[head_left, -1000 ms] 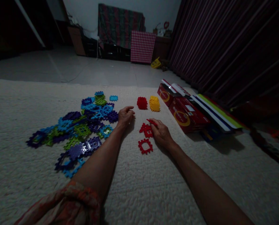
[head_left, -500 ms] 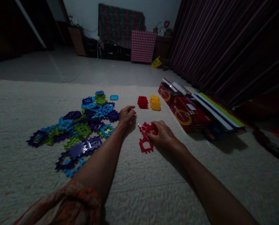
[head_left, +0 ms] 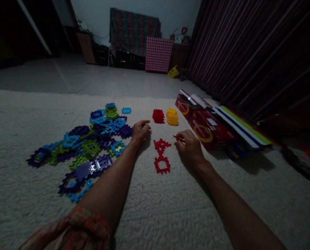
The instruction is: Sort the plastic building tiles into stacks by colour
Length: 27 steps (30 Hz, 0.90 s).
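Observation:
In the head view my right hand (head_left: 188, 146) is closed in a pinch on a red plastic building piece (head_left: 175, 136); only its thin edge shows. Just left of it, an openwork red piece (head_left: 161, 144) and a square red frame piece (head_left: 162, 165) lie flat on the mat. My left hand (head_left: 141, 131) rests on the mat, fingers loosely apart and holding nothing. Beyond the hands stand a red block of pieces (head_left: 158, 116) and a yellow block of pieces (head_left: 172, 116), side by side.
To the left spreads a loose heap of purple, green and blue pieces (head_left: 89, 146). A single light-blue piece (head_left: 126, 110) lies behind it. Red boxes (head_left: 209, 129) with open flaps stand on the right. Everything lies on a pale quilted mat (head_left: 149, 208).
My right hand has lifted a red piece and shifted right, away from the other red pieces, which are now uncovered. My left hand has hardly moved.

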Each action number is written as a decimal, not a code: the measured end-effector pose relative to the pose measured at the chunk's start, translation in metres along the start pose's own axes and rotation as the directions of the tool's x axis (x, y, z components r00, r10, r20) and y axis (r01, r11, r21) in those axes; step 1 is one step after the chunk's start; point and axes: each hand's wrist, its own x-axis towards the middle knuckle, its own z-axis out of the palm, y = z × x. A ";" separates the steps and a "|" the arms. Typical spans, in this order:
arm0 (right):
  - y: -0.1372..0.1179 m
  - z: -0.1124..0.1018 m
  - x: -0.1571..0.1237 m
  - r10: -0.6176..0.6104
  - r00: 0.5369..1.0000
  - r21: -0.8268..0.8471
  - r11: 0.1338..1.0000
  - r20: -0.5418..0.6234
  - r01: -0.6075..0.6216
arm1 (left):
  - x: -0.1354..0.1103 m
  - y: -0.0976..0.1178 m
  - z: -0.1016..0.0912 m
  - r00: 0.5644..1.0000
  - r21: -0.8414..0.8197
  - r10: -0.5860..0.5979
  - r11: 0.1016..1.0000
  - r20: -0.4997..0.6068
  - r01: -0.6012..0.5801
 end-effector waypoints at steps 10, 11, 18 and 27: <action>0.025 -0.032 0.005 -0.003 0.878 0.094 0.994 0.478 -0.048 | 0.001 0.000 -0.001 1.000 0.026 -0.006 1.000 -0.001 0.006; 0.025 -0.033 0.005 0.003 0.876 0.077 0.996 0.482 -0.046 | 0.000 0.000 -0.001 1.000 0.032 -0.004 0.999 -0.004 0.005; 0.014 -0.027 0.005 0.018 0.869 -0.037 0.999 0.494 0.001 | -0.012 0.006 0.000 0.976 0.311 0.186 0.926 0.110 -0.212; 0.021 -0.022 0.004 -0.022 0.933 0.022 1.000 0.358 0.016 | -0.013 0.006 0.002 0.977 0.322 0.186 0.923 0.104 -0.210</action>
